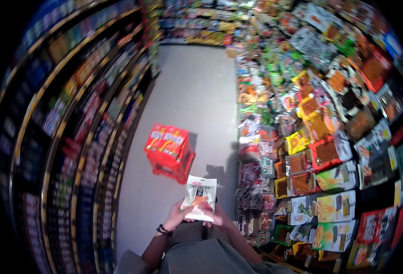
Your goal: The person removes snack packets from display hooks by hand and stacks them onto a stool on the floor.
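A white snack pouch (199,193) with a hang hole at its top and a food picture on its front is held before my body. My left hand (176,216) grips its lower left edge, thumb on the front. On the lower right, my right hand (217,218) holds the same pouch, with fingertips showing beneath its bottom edge. A dark beaded bracelet (164,230) circles my left wrist. Just beyond the pouch, a red plastic stool (174,170) stands on the floor with red printed packages (165,142) on top.
Tall shelves (81,154) packed with goods line the left side. Hanging snack packets (324,154) crowd the right-hand display, which reaches close to my right arm. The grey floor (194,78) of the aisle runs ahead to a stocked end shelf (198,29).
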Tool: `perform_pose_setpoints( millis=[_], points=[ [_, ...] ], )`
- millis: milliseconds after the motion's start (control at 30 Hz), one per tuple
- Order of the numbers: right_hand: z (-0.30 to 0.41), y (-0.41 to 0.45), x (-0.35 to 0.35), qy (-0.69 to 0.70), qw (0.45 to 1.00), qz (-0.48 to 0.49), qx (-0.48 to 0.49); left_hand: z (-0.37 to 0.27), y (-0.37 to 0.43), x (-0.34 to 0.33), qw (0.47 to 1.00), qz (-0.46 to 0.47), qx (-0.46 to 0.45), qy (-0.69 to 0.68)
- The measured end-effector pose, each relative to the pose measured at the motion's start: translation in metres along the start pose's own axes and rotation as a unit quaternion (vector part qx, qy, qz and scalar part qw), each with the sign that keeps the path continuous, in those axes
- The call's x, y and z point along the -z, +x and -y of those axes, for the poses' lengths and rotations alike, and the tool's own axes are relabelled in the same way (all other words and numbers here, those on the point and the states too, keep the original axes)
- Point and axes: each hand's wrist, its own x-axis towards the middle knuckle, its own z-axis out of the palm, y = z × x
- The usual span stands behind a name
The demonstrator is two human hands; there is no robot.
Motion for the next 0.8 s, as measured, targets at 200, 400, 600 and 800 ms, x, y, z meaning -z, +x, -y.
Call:
perform_pose_setpoints(
  millis=[200,400,600,800],
  points=[
    [0.001,0.051,-0.022,-0.009,0.988,0.059,-0.143,0.004,-0.016,0.026,0.99,-0.129,-0.018,-0.053],
    [0.022,0.074,-0.044,-0.066,0.986,0.119,-0.095,-0.007,-0.024,0.04,0.967,-0.222,-0.096,-0.077],
    [0.026,0.113,-0.057,-0.052,0.985,0.164,0.013,-0.012,-0.009,0.066,0.946,-0.26,-0.183,-0.064],
    [0.06,0.163,-0.066,-0.058,0.972,0.177,0.144,-0.063,0.017,0.079,0.925,-0.302,-0.211,-0.096]
  ],
)
